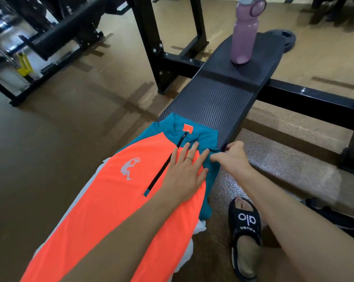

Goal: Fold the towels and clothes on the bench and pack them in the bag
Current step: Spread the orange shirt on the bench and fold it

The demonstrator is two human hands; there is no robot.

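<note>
An orange and teal zip-neck shirt [119, 192] lies face up along the near half of the black bench [216, 98], collar pointing away from me. My left hand [185, 169] rests flat on its chest beside the zip, fingers straight. My right hand [232, 154] pinches the teal shoulder fabric at the bench's right edge. White cloth [199, 225] shows under the shirt at its edges. No bag is in view.
A pink water bottle [244, 35] stands upright on the bench's far end. A black rack frame [151, 43] rises behind the bench, with a weight plate [282, 37] on the floor past it. My sandalled foot [246, 237] is on the floor to the right.
</note>
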